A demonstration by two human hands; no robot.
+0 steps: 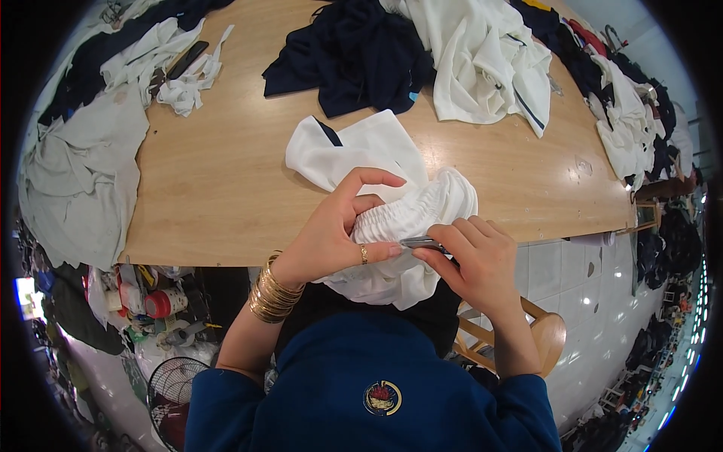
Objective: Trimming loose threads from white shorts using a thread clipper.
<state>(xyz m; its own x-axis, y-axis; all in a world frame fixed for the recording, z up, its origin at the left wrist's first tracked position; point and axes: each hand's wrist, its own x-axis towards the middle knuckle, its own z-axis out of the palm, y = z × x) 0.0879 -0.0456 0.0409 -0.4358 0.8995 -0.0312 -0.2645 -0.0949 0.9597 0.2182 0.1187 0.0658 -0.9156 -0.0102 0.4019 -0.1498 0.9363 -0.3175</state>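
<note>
A white garment [414, 213] with a gathered, elastic-looking band lies bunched over the table's near edge and hangs toward my lap. My left hand [331, 233] grips it from the left, thumb along the band and fingers curled behind the cloth. In my right hand [474, 260] is a small silver metal tool [424, 243] that looks like thread snips, its tip against the cloth beside my left thumb. Its blades are too small to make out clearly. A flat part of the white cloth with a dark blue stripe [327, 135] spreads on the table beyond my hands.
On the wooden table [226, 166] lie a navy garment pile [361, 60] and a white garment pile [482, 60] at the far side. Grey-white cloth [90, 173] and a phone [188, 60] are at the left. A wooden stool [548, 339] and a fan [173, 384] stand below.
</note>
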